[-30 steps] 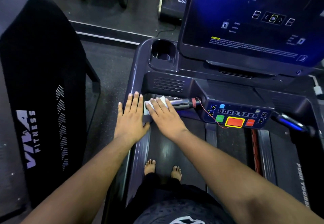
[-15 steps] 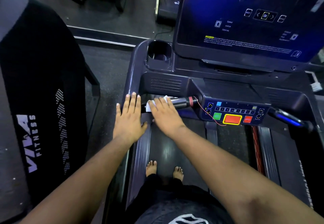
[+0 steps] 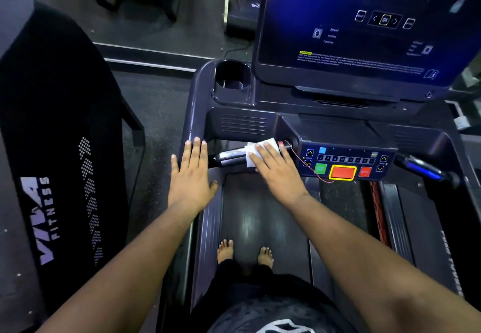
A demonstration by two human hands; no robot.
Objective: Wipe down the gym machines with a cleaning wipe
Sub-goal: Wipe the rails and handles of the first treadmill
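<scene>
The white cleaning wipe (image 3: 261, 150) lies draped over the front handlebar (image 3: 231, 156) of the treadmill (image 3: 200, 113), a thin, soft sheet creased over the bar near its right end, close to the red collar where the bar meets the console. The handlebar is a glossy, rounded metal-and-black cylinder whose long axis runs left to right across the view. The right hand (image 3: 276, 171) presses the wipe flat onto the bar with straight fingers laid side by side, pointing up and left. The left hand (image 3: 191, 176) rests palm down on the smooth dark plastic side rail, fingers straight and slightly spread, apart from the wipe. Just right of the wipe sits the button panel (image 3: 343, 163), with a green key, a yellow-rimmed red key and a thin red cord. Above it stands the large blue-lit screen (image 3: 364, 25), and left of that a round cup holder (image 3: 231, 77). Bare feet (image 3: 226, 250) stand on the ridged dark belt.
</scene>
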